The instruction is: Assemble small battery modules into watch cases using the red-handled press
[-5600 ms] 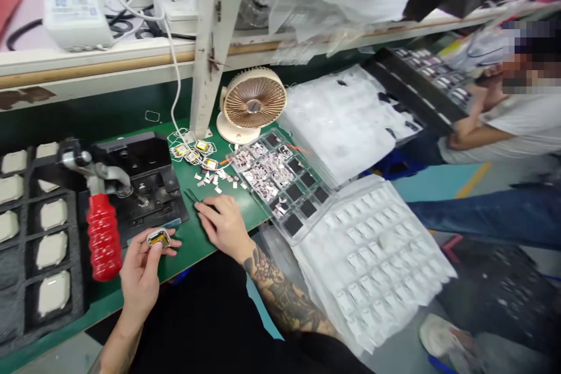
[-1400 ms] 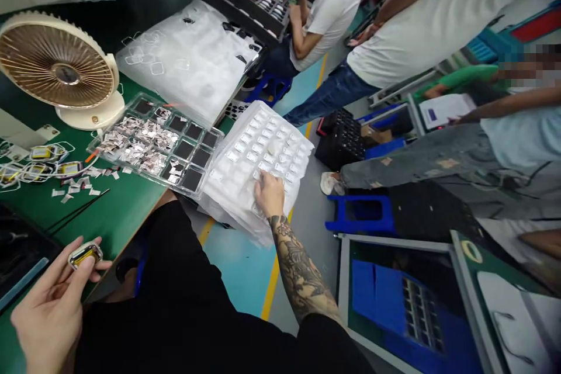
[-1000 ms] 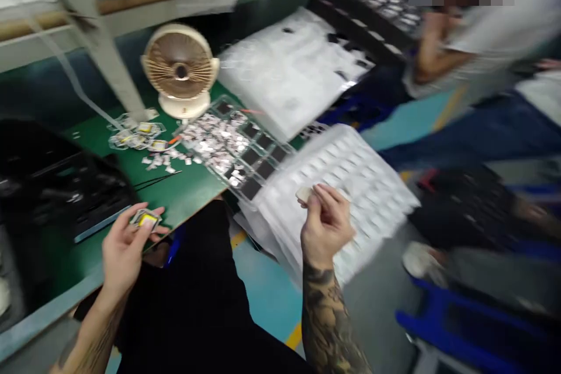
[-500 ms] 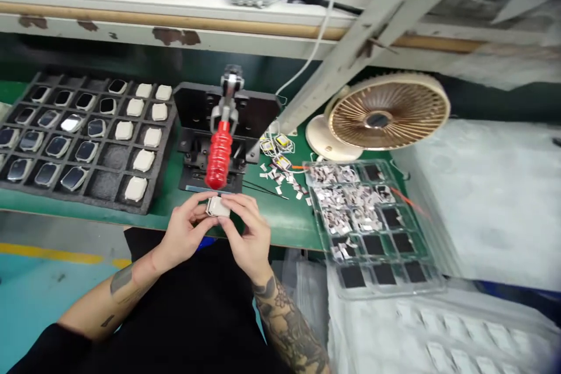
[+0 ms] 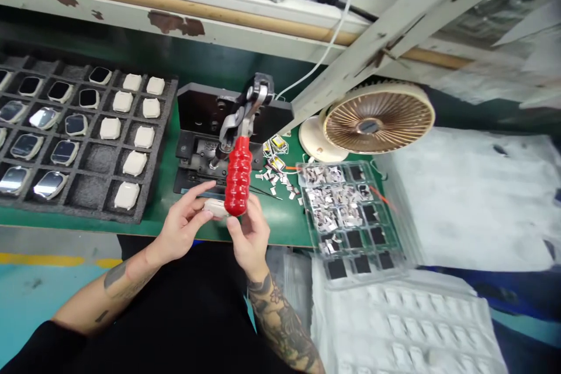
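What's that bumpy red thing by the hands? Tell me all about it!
It is the red handle of a metal lever on the black press. It looks like glossy plastic with rounded ridges. It tilts down toward the hands, hiding part of the small whitish piece that the left hand and right hand hold.

A factory assembly bench for small electronics. A green work mat (image 5: 162, 187) carries a black foam tray (image 5: 83, 178) of watch-like cases, a press jig with a red handle (image 5: 237, 184), a clear tray of tiny metal parts (image 5: 346, 216) and a desk fan (image 5: 377, 120). A shelf with cables (image 5: 333, 41) runs overhead.
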A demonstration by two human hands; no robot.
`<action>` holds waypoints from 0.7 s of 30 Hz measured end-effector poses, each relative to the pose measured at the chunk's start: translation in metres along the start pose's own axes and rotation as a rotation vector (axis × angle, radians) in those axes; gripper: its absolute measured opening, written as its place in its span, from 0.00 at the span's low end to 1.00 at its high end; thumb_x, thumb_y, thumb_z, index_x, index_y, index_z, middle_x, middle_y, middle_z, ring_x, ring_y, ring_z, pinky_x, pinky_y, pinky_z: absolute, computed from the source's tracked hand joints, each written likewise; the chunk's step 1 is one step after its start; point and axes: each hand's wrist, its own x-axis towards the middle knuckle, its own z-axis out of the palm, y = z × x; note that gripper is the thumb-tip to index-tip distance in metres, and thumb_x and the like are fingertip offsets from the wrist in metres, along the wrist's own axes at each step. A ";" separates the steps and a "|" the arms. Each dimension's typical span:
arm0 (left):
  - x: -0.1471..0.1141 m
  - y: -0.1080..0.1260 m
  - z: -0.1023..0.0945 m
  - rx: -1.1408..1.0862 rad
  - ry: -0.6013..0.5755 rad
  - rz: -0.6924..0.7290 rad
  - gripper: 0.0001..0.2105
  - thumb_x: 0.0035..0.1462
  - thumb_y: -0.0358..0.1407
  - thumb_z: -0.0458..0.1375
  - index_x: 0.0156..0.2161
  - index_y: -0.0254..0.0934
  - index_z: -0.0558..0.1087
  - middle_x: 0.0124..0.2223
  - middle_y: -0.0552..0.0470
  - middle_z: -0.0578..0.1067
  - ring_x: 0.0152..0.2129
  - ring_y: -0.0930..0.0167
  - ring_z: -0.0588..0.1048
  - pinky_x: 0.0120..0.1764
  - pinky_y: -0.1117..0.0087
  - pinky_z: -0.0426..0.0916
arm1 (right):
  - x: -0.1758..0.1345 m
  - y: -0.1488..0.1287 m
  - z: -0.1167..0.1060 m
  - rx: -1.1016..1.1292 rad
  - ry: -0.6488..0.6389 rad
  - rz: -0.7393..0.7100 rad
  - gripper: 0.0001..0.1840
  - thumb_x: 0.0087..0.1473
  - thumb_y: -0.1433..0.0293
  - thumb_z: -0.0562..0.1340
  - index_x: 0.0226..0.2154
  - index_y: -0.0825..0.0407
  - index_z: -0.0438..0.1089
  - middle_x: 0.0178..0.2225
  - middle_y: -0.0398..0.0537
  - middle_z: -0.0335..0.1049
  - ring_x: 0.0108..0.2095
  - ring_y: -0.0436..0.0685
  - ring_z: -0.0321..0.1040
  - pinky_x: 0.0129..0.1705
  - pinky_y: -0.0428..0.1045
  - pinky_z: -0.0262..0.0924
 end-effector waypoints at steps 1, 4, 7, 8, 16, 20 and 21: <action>0.002 0.002 0.001 0.009 -0.020 0.001 0.21 0.73 0.38 0.65 0.67 0.36 0.76 0.57 0.40 0.86 0.47 0.62 0.88 0.54 0.63 0.83 | 0.001 0.001 -0.001 0.031 -0.017 0.021 0.17 0.69 0.62 0.68 0.58 0.44 0.79 0.57 0.54 0.78 0.58 0.65 0.76 0.62 0.63 0.74; 0.005 0.006 0.002 0.085 -0.035 0.047 0.16 0.71 0.36 0.67 0.61 0.37 0.83 0.58 0.41 0.86 0.50 0.61 0.88 0.54 0.64 0.84 | 0.004 0.003 -0.002 0.045 -0.023 0.050 0.11 0.69 0.64 0.68 0.52 0.44 0.82 0.49 0.51 0.82 0.51 0.62 0.80 0.57 0.60 0.76; 0.004 0.002 0.001 0.244 0.003 0.187 0.13 0.71 0.33 0.66 0.58 0.40 0.86 0.57 0.44 0.87 0.51 0.60 0.88 0.56 0.65 0.83 | 0.003 0.000 0.004 0.076 0.007 0.033 0.08 0.69 0.66 0.69 0.49 0.45 0.82 0.47 0.50 0.83 0.49 0.61 0.81 0.55 0.59 0.77; 0.003 0.000 0.000 0.297 0.026 0.248 0.13 0.71 0.32 0.66 0.56 0.41 0.86 0.55 0.45 0.87 0.51 0.60 0.88 0.56 0.64 0.83 | 0.003 -0.001 0.007 0.091 0.010 0.021 0.07 0.69 0.66 0.68 0.48 0.45 0.81 0.47 0.51 0.83 0.49 0.61 0.81 0.54 0.59 0.77; -0.009 -0.005 -0.002 0.125 0.243 0.053 0.16 0.72 0.39 0.66 0.60 0.38 0.83 0.49 0.45 0.89 0.42 0.61 0.89 0.46 0.63 0.86 | 0.052 -0.037 -0.003 -0.352 0.115 -0.457 0.18 0.72 0.62 0.64 0.61 0.45 0.74 0.52 0.56 0.78 0.53 0.66 0.80 0.53 0.64 0.80; -0.012 -0.002 -0.002 -0.084 0.192 -0.139 0.25 0.69 0.42 0.70 0.66 0.35 0.78 0.52 0.42 0.88 0.48 0.60 0.88 0.50 0.60 0.86 | 0.108 -0.064 -0.004 -0.487 0.283 -0.918 0.27 0.71 0.48 0.61 0.67 0.36 0.65 0.56 0.53 0.72 0.58 0.69 0.77 0.58 0.70 0.78; -0.013 -0.002 -0.003 -0.109 0.162 -0.163 0.26 0.67 0.41 0.71 0.66 0.35 0.78 0.53 0.41 0.88 0.48 0.60 0.88 0.51 0.61 0.85 | 0.119 -0.073 -0.003 -0.513 0.218 -0.932 0.24 0.72 0.48 0.60 0.65 0.35 0.66 0.55 0.50 0.72 0.58 0.68 0.78 0.59 0.71 0.77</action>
